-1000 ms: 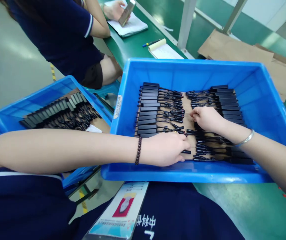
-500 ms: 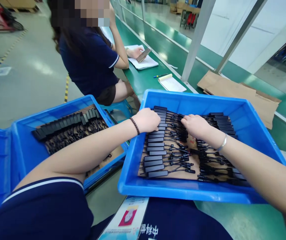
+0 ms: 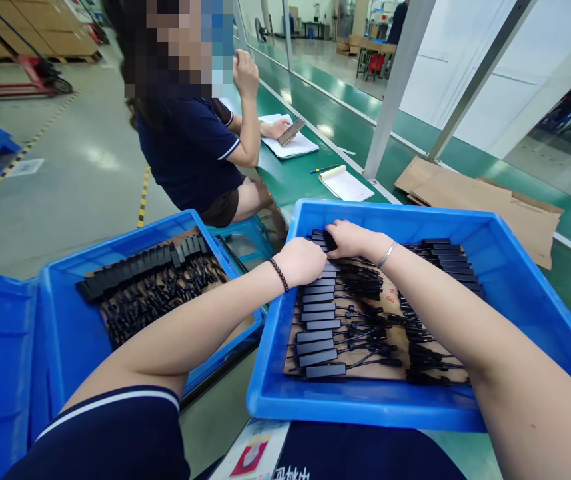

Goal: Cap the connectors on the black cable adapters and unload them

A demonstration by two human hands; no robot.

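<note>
A large blue bin [image 3: 380, 412] stands before me, holding two rows of slim black modules with short cables on brown cardboard. At the upper part of the left row, my left hand [image 3: 305, 261] is curled closed over the module ends; its fingertips are hidden. My right hand [image 3: 350, 239] reaches across to the top of that row. Its thumb and fingers close round a black cabled module [image 3: 319, 236], partly covered by the hand. The two hands nearly touch. Lower modules [image 3: 326, 371] in the left row lie side by side, cables pointing right.
A second blue bin [image 3: 48, 313] with similar black modules stands at left. Beyond it a co-worker [image 3: 185, 147] sits at a green bench, phone [image 3: 292, 131] in hand. A notepad [image 3: 348, 184], a pen [image 3: 323, 169] and flat cardboard [image 3: 480, 207] lie on the bench.
My right hand has moved left and up from the cable ends to the module bodies beside my left hand. The left hand stays at the row. The view has tilted up slightly.
</note>
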